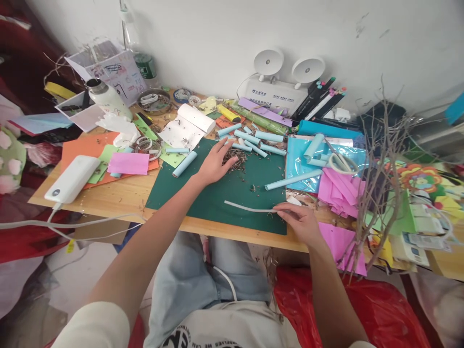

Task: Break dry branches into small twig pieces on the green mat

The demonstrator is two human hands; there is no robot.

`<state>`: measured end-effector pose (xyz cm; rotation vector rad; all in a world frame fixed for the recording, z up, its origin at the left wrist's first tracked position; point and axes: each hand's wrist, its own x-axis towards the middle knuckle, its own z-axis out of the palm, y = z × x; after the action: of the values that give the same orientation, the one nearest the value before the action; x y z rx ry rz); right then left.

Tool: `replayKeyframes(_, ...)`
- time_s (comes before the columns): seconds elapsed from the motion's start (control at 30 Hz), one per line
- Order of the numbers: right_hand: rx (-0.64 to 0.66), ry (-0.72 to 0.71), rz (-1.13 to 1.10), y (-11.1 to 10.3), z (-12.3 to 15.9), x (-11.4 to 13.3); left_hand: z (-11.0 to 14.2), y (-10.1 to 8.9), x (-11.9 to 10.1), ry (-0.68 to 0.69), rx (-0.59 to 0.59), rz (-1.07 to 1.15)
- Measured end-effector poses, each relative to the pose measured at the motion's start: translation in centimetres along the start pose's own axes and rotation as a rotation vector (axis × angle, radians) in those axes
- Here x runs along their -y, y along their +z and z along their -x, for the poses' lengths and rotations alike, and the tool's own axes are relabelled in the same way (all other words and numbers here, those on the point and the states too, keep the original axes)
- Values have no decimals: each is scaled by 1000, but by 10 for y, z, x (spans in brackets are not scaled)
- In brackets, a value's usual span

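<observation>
My left hand (216,164) lies on the dark green cutting mat (213,205), its fingers spread at the edge of a pile of brown plant bits (237,159). Between the thumb and fingers of my right hand (300,221), at the mat's front right corner, is one end of a thin, whitish, slightly bent stick (248,208). The stick's other end points left over the mat. Several light blue paper tubes (247,137) lie in a heap behind the pile. One blue tube (184,164) rests left of my left hand, and another tube (293,179) lies to the right.
At the right stand bare twigs (389,169) beside scissors (339,157) and pink paper (339,191). A white power bank (72,179) with a cable sits at the left edge, near an open bottle (108,99). An emergency light (275,94) stands against the wall.
</observation>
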<state>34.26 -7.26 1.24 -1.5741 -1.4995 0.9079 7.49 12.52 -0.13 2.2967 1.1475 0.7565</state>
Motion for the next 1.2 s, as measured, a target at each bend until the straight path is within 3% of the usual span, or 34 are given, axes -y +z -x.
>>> replayKeyframes(0.13,57,-120,182,2,-6,5,17,-9,3,-16,-5,53)
replayKeyframes(0.23,90,-228,337,10,-11,6,21,-8,6,-9,-75,142)
replayKeyframes(0.37,36,-370,463,17,-11,3,20,-6,9,-11,-171,235)
replayKeyframes(0.47,-185,-358,493,16,-5,2,20,-7,12,-44,-228,286)
replayKeyframes(0.6,-604,-152,537,1,-8,-3,21,-8,15,-91,-250,329)
replayKeyframes(0.73,-739,12,616,-21,-38,-14,20,-9,14,-105,-253,337)
replayKeyframes(0.87,-624,39,718,-29,-72,-13,20,-9,12,-85,-248,337)
replayKeyframes(1.0,-613,-143,780,0,-62,10,19,-7,12,-70,-266,312)
replayKeyframes(1.13,-183,-113,681,49,-33,27,19,-6,12,-67,-277,322)
replayKeyframes(1.2,-93,-118,712,69,-35,31,20,-6,12,-88,-278,335)
